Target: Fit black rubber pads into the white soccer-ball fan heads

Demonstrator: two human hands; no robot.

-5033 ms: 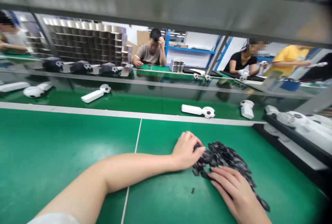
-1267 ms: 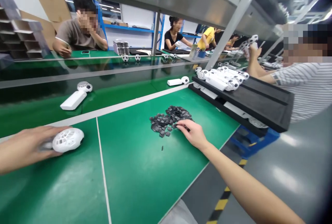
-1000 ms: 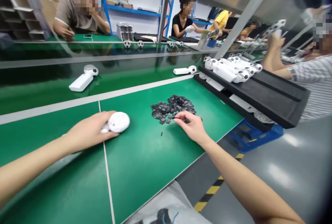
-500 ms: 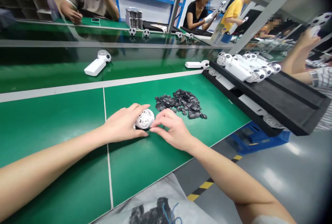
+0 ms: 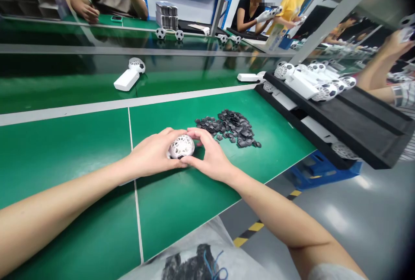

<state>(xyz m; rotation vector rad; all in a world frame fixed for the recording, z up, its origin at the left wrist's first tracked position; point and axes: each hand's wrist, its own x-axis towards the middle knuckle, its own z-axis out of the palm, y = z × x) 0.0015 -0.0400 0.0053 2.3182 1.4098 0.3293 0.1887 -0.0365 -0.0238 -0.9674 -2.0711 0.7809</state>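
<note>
My left hand [image 5: 154, 151] is closed around a white handheld fan with a soccer-ball head [image 5: 182, 146], grille side up. Its handle lies mostly hidden beneath that hand and wrist. From the right, my right hand [image 5: 209, 155] grips the same round head between thumb and fingers, the thumb at the near edge beside a dark patch. Just beyond my right hand lies a pile of small black pieces [image 5: 236, 125] on the green table [image 5: 171, 210].
Another white fan [image 5: 127, 79] lies on the green conveyor [image 5: 181, 72], with one more [image 5: 248, 77] farther right. Stacked black trays [image 5: 366, 120] carrying several fans overhang the table's right side. A blue stool [image 5: 324, 169] stands below. Co-workers sit across the line and at right.
My right hand's fingers have shifted from a pinch at the ball's near right edge to a wider grip around it. Fans on the conveyor have moved right.
</note>
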